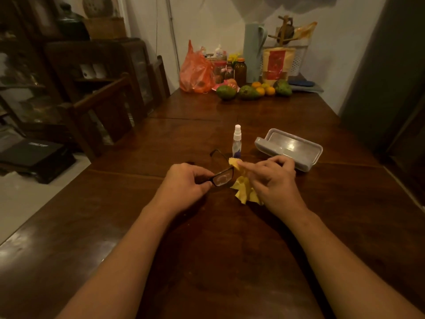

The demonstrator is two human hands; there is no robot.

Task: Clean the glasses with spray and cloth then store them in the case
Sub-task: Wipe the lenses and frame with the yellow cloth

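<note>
Wooden table; glasses' long axis crosswise

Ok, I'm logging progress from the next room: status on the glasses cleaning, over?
Copy: left grip holds glasses by the frame; right grip pinches yellow cloth beside the lens; case open, spray bottle upright beside it; nothing in the way.

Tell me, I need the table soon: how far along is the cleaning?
Spraying looks done: the spray bottle stands unheld. In hand: the left hand holds the glasses, the right hand pinches the yellow cloth beside a lens. Left: storing; the case lies open.
</note>
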